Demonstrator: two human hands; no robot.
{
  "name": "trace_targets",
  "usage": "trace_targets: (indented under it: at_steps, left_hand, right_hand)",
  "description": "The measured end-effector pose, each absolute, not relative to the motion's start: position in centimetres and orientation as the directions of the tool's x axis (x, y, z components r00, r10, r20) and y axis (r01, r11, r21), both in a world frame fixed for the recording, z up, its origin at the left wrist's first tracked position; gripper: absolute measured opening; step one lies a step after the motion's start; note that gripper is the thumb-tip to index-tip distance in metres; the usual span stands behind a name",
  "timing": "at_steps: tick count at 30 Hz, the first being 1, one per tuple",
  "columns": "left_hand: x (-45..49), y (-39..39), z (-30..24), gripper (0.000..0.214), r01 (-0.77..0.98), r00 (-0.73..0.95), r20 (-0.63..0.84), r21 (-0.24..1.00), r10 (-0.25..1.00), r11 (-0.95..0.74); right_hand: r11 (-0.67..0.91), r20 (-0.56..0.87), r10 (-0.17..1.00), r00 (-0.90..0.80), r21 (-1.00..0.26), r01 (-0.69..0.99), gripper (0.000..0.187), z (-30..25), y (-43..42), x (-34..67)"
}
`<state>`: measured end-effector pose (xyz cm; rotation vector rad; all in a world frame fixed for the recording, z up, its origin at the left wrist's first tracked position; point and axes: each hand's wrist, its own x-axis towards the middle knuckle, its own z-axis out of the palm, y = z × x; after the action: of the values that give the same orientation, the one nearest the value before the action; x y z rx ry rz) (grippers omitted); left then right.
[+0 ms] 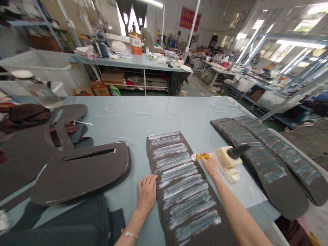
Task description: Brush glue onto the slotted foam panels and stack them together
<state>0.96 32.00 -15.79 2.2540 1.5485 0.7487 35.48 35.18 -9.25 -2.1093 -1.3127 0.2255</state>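
Observation:
My left hand (146, 192) lies flat with fingers stretched out, pressing the left edge of a fanned stack of dark leather pieces (179, 184) streaked with white glue. My right hand (209, 164) is closed on a small yellow-handled glue brush (198, 156), whose bristles touch the right edge of that stack. Just right of this hand stands a glue-crusted pot (227, 160) with a black nozzle sticking out of it.
A second fanned row of glued dark pieces (266, 157) lies at the right. Large dark slotted panels (82, 172) are stacked at the left on the grey-blue table (153, 114). Dark cloth lies at the near left. Other workbenches and people stand far behind.

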Motion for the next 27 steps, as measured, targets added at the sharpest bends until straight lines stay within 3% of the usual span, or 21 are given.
trace_targets:
  at_steps: [3,8,12,16,18,24,27]
  left_hand:
    - [0.7,32.1,-15.5,0.031,0.741,0.262,0.208,0.582,0.942,-0.335]
    - [-0.2,30.5,-14.6,0.026,0.712,0.180,0.183,0.654,0.966,-0.257]
    - [0.6,27.2,-14.0,0.025,0.708,0.300,0.199,0.609,0.933,-0.358]
    - [1.5,25.0,-14.6,0.031,0.734,0.366,0.218,0.530,0.905,-0.424]
    - [1.6,24.7,-15.0,0.033,0.750,0.365,0.228,0.502,0.903,-0.430]
    - [1.6,24.8,-15.4,0.034,0.762,0.368,0.228,0.481,0.901,-0.433]
    - [1.5,24.5,-15.7,0.035,0.760,0.363,0.253,0.477,0.897,-0.442]
  right_hand:
    - [-0.281,0.206,0.869,0.449,-0.541,0.793,0.028,-9.3,35.0,34.7]
    - [-0.265,0.210,0.835,0.508,-0.655,0.708,0.031,-8.0,32.8,30.1]
    - [-0.041,0.131,0.962,0.239,-0.796,0.603,0.025,-6.8,29.4,23.2]
    - [0.087,0.101,0.995,-0.004,-0.838,0.538,0.020,-7.2,27.3,18.9]
    - [0.066,0.092,0.996,0.018,-0.822,0.566,0.020,-7.9,27.2,20.3]
    - [-0.199,0.136,0.913,0.384,-0.673,0.712,0.028,-8.3,27.7,32.7]
    - [-0.266,0.177,0.869,0.463,-0.621,0.737,0.029,-7.3,27.8,33.7]
